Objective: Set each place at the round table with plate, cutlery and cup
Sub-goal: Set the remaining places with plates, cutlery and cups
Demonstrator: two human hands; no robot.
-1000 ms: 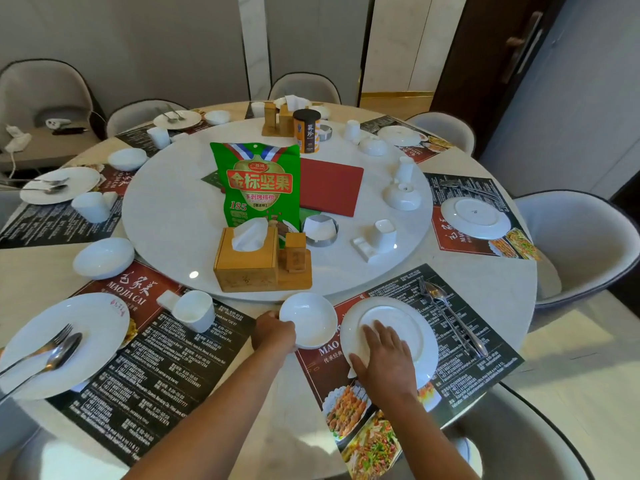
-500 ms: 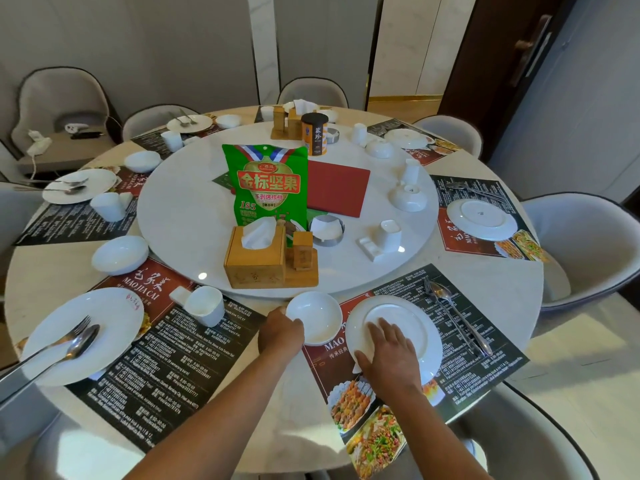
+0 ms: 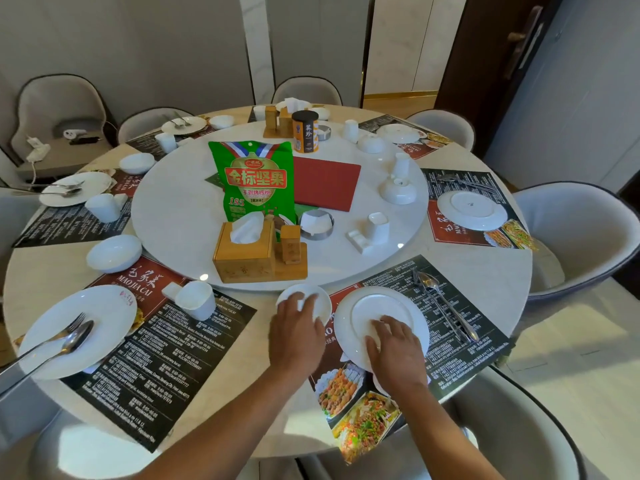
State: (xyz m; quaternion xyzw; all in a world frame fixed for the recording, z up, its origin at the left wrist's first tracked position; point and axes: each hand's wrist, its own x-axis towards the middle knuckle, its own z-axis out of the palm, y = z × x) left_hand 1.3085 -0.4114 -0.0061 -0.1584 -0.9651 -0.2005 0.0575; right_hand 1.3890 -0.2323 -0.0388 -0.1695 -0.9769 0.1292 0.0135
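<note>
At the place nearest me a white plate point(image 3: 381, 303) lies on a dark menu placemat point(image 3: 485, 327). My right hand point(image 3: 394, 348) rests flat on its near half, fingers spread. Just to its left sits a small white bowl point(image 3: 323, 301). My left hand point(image 3: 298, 330) lies over the bowl's near side with its fingers stretched across the top. A fork and spoon point(image 3: 446, 313) lie on the placemat to the right of the plate. A white cup point(image 3: 378, 227) and a small rest stand on the turntable beyond.
The marble turntable point(image 3: 173, 220) holds a green snack bag point(image 3: 256, 181), a wooden tissue box point(image 3: 242, 254), a red folder, bowls and cups. The place to the left has a plate with cutlery point(image 3: 76, 327), a cup point(image 3: 197, 299) and a bowl point(image 3: 114, 252). Grey chairs point(image 3: 581, 237) ring the table.
My left hand has shifted from the bowl's left edge to lie over the bowl with its fingers stretched out. My right hand stays on the plate.
</note>
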